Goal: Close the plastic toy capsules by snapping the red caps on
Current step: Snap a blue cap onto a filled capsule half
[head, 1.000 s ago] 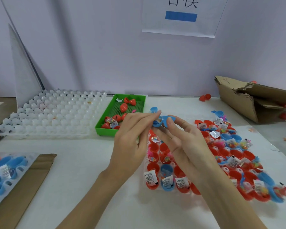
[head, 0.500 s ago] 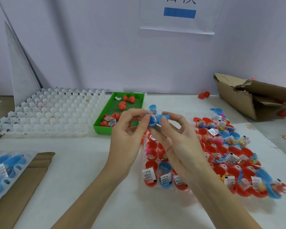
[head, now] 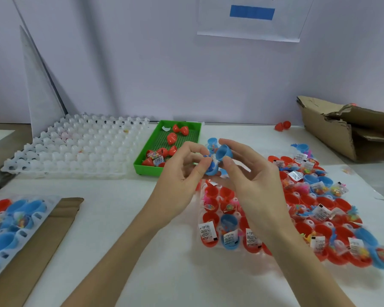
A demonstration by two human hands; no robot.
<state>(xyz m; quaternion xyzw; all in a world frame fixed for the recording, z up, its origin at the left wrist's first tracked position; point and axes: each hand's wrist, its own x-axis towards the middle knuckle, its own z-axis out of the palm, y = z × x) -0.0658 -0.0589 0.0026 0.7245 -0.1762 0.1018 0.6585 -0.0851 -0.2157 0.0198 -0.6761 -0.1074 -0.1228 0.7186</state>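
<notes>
Capsule halves, both blue, are held up in front of the person above the desk [head: 142,251]: the left hand [head: 177,185] pinches the lower half [head: 211,169] with something colourful inside, and the right hand [head: 259,180] pinches the open cap [head: 224,151] just above it, tilted and not yet seated. So each grip is grasping one half. The step in hand looks like lining the two rims up; next the cap would need to be squared over the lower half and pressed until it snaps.

Beneath the hands, a clear tray [head: 208,247] holds mostly red open halves with toys and labelled packets. A green tray [head: 193,131] holds several closed red capsules. A white tray [head: 75,151] of pockets looks mostly unfilled. Another tray [head: 16,220] at the left carries blue halves.
</notes>
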